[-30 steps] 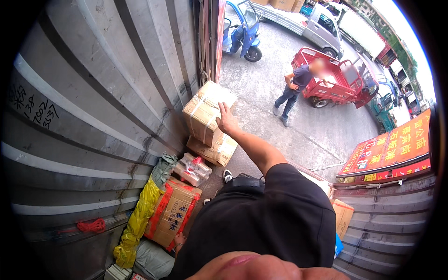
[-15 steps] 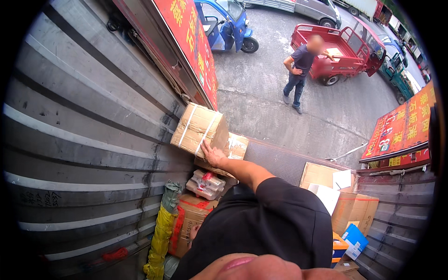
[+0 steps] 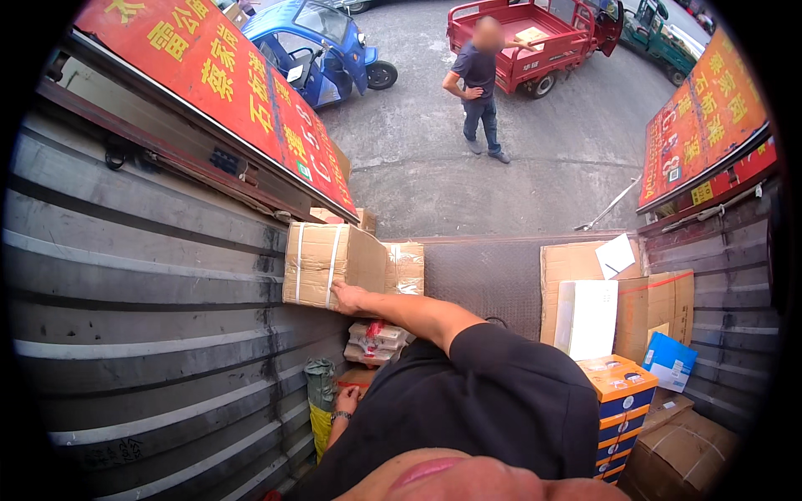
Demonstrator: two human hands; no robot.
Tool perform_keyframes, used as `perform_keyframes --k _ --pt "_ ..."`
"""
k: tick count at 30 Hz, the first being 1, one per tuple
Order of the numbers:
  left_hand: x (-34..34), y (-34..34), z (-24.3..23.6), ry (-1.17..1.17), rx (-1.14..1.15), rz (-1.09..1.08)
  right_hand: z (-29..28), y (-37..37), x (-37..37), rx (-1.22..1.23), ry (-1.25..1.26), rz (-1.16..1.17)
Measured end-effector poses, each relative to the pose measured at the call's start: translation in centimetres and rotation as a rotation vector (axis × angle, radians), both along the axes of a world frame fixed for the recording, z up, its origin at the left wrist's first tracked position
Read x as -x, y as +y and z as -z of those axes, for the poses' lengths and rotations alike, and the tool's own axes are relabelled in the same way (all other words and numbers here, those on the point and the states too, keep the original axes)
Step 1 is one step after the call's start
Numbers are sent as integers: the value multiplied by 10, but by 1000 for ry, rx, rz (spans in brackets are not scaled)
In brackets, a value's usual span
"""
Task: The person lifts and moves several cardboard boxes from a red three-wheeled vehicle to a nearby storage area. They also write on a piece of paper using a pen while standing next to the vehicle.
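My right hand [image 3: 348, 297], its arm stretched across my body, lies against the lower edge of a large brown cardboard box [image 3: 313, 265] bound with white straps. Its fingers are spread by one strap. Another taped carton [image 3: 406, 267] stands beside that box, on its right. Below are stacked pale packages [image 3: 374, 341] with red marks. Low at the left, my left hand [image 3: 347, 401], with a wristwatch, is close to a carton with red tape [image 3: 357, 377]; its fingers are too small and partly hidden to read. A green and yellow wrapped roll [image 3: 321, 392] stands beside it.
Ribbed metal wall [image 3: 150, 309] runs along the left. Cartons [image 3: 555, 263], orange-and-blue boxes [image 3: 618, 384] and a blue package [image 3: 670, 361] stack up at the right. Outside the open doors, a person [image 3: 480, 88] stands near a red cargo tricycle [image 3: 535, 58]; a blue one [image 3: 322, 50] is parked left.
The view has turned and shifted, so the strapped box appears more upright and lower left. My right hand stays on it. More of my left hand and its watch shows now.
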State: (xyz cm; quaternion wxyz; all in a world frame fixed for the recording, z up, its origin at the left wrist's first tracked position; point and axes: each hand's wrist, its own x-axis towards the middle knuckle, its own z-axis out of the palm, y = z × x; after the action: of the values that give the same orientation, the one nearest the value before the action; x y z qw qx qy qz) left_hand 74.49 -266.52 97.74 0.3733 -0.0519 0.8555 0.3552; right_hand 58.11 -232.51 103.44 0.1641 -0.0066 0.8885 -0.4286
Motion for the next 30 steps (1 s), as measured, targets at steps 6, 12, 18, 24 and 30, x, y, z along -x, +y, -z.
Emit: perform_keyframes --k 6,12,18,24,30 --pt "81 8 16 -86 -174 -149 -16 4 -17 104 -39 194" --pt "189 102 -17 230 -302 -14 8 17 -55 161 -41 417" --pt "245 175 -54 616 -275 183 -5 54 -131 84 -112 351" --pt "276 198 -43 650 -16 358 15 130 -268 -132 -274 820" --pt "277 207 -37 666 -31 386 40 130 -457 -201 -613 1179"
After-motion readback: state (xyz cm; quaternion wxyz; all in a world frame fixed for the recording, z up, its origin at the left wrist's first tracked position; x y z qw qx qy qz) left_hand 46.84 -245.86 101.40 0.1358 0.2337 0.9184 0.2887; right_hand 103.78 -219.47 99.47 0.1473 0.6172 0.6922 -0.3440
